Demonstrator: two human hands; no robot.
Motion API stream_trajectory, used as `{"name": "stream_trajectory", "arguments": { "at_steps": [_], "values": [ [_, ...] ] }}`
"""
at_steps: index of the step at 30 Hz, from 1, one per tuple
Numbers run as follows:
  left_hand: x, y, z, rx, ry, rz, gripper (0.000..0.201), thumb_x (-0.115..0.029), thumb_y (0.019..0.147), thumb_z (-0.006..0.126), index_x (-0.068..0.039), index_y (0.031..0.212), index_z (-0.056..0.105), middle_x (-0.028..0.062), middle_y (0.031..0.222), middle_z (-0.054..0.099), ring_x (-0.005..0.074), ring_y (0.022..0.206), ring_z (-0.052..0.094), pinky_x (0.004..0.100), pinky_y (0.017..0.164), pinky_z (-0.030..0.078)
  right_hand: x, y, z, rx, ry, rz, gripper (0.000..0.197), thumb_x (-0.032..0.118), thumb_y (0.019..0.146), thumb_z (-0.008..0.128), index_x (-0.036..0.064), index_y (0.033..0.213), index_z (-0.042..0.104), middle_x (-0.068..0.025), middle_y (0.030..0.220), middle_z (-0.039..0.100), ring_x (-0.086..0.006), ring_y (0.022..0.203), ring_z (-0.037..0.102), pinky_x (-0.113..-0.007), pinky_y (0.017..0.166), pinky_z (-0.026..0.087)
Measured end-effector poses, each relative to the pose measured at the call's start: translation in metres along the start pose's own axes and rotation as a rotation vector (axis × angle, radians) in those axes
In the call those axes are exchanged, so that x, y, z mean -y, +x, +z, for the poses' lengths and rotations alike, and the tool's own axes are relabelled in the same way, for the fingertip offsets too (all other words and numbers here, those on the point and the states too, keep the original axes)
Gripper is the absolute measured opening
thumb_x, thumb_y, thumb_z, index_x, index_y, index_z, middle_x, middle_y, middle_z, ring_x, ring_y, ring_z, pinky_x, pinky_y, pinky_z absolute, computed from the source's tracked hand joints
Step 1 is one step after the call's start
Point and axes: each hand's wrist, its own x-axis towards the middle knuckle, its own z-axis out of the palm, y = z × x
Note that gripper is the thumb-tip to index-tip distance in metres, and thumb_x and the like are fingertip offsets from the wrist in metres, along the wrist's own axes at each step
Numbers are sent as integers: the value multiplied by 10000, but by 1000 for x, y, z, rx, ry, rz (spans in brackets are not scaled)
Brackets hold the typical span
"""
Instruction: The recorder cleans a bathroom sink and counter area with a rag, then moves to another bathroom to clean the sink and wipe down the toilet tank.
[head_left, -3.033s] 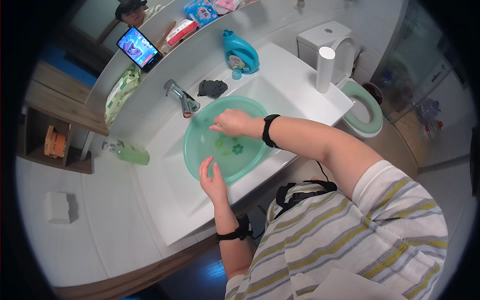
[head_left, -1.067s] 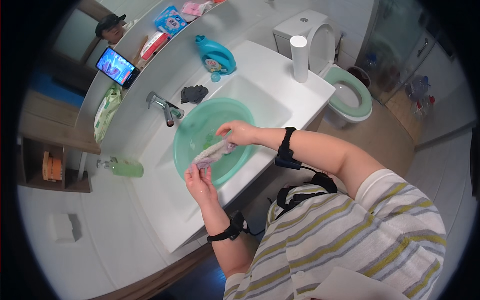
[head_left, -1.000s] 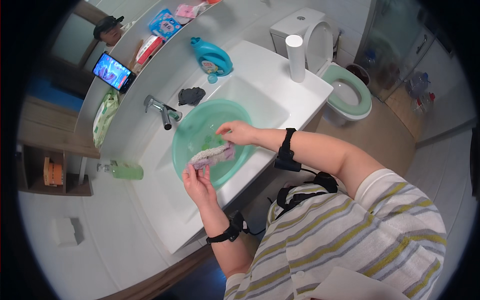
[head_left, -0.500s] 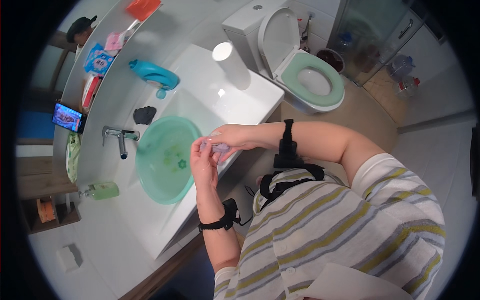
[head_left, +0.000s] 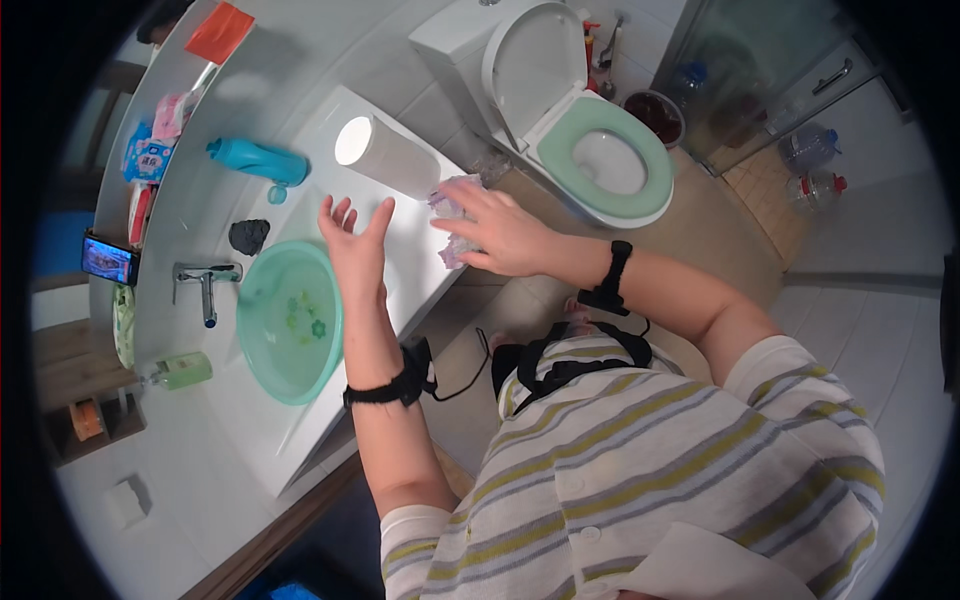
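Observation:
A pale purple, lace-edged cloth (head_left: 456,252) is in my right hand (head_left: 505,232), at the counter's edge beside the white cylinder. Its crumpled folds show on both sides of my fingers, which partly hide it. My left hand (head_left: 356,245) is raised palm up over the counter, fingers apart and curved, with nothing in it. Below and left of that hand, a green plastic basin (head_left: 262,345) stands in the sink, holding water; a green flower pattern shows at its bottom.
Along the counter (head_left: 245,440) are a tap (head_left: 208,290), a dark crumpled lump (head_left: 249,236), a blue bottle (head_left: 258,162), a green soap bottle (head_left: 183,370) and a white cylinder (head_left: 390,157). A phone (head_left: 109,258) stands on the shelf. Beyond the counter is a toilet (head_left: 555,165), lid up.
Both hands held the cloth together near the basin's rim. Now my left hand has let go and opened, moving up and left; my right hand has carried the cloth toward the white cylinder.

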Motion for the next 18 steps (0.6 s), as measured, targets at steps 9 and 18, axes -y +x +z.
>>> {"name": "stream_trajectory", "arguments": {
  "at_steps": [9,18],
  "values": [
    [16,37,41,-18,76,73,794,-214,623,762,-2,1242,312,156,1231,392,264,1172,360,371,927,345,-20,-12,25,158,-28,-173,296,157,778,562,88,1066,558,-150,1270,398,-336,1140,412,-401,936,350],
    [8,23,-14,-135,-143,195,465,-121,676,735,45,1050,514,119,1024,570,177,939,538,300,830,415,-30,-4,14,278,39,-221,313,163,801,519,85,1104,541,-143,1269,402,-285,1163,393,-392,931,330]
  ]
}}
